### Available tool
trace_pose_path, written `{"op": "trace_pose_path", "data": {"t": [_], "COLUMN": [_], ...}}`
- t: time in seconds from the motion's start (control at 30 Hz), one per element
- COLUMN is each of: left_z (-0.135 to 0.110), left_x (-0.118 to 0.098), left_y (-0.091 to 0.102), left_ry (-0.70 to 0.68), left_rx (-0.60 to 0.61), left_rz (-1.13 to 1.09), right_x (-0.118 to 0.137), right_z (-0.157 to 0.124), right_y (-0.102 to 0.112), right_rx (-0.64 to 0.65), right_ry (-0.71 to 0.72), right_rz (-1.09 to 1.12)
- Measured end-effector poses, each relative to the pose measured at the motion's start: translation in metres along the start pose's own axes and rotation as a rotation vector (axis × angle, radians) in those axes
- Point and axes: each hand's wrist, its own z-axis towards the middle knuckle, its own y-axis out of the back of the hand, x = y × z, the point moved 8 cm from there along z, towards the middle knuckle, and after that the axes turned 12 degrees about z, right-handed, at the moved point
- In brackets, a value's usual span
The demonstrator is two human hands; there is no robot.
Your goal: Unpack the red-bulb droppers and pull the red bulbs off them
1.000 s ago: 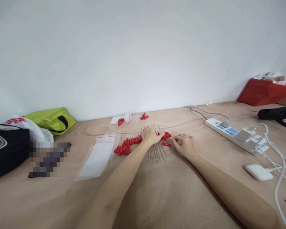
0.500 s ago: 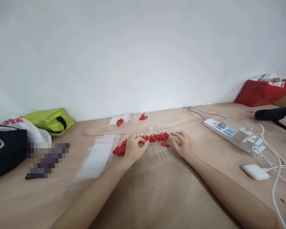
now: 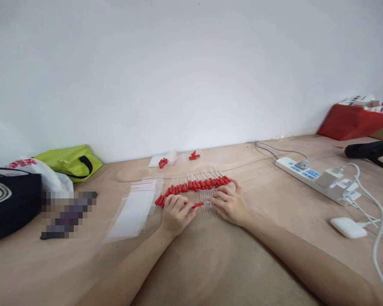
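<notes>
A row of red rubber bulbs point(image 3: 194, 185) lies across the wooden table point(image 3: 210, 263), beside a fan of thin clear glass tubes point(image 3: 206, 196). My left hand point(image 3: 175, 213) is curled, its fingertips pinching one red bulb point(image 3: 198, 205). My right hand point(image 3: 230, 205) rests close beside it, fingers bent over a clear tube whose end meets that bulb. The two hands nearly touch at the near edge of the tubes.
Clear zip bags point(image 3: 132, 208) lie left of the bulbs; two small bags with red bulbs point(image 3: 175, 159) sit by the wall. At left are a green bag point(image 3: 68, 161) and a black bag point(image 3: 9, 199). A power strip point(image 3: 315, 178), white cables, a charger point(image 3: 346, 227) and a red box point(image 3: 354, 121) fill the right.
Both hands have drawn back toward me from the bulb row and come together. My left hand now pinches a single red bulb, and my right hand has closed on a tube.
</notes>
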Motion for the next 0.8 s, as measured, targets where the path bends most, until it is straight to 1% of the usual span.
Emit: {"op": "trace_pose_path", "data": {"t": [0.17, 0.27, 0.37, 0.43, 0.67, 0.8], "left_z": [-0.001, 0.000, 0.001, 0.001, 0.001, -0.001], "left_x": [-0.002, -0.002, -0.008, -0.012, -0.016, -0.013], "left_y": [0.005, 0.001, -0.008, -0.012, -0.011, -0.008], "left_ry": [-0.014, -0.014, -0.083, -0.128, -0.140, -0.100], "left_rx": [-0.056, -0.012, 0.071, 0.104, 0.127, 0.109], "left_rz": [-0.019, -0.086, -0.195, -0.246, -0.230, -0.256], "right_x": [0.004, 0.005, 0.007, 0.009, 0.013, 0.014], "right_z": [0.000, -0.001, -0.001, -0.001, -0.002, -0.004], "right_y": [-0.009, -0.010, -0.011, -0.010, -0.006, -0.003], "right_rx": [0.022, 0.029, 0.034, 0.029, 0.015, -0.028], "right_ry": [0.021, 0.019, 0.031, 0.045, 0.087, 0.124], "right_rz": [-0.002, -0.003, 0.005, 0.013, 0.001, -0.007]}}
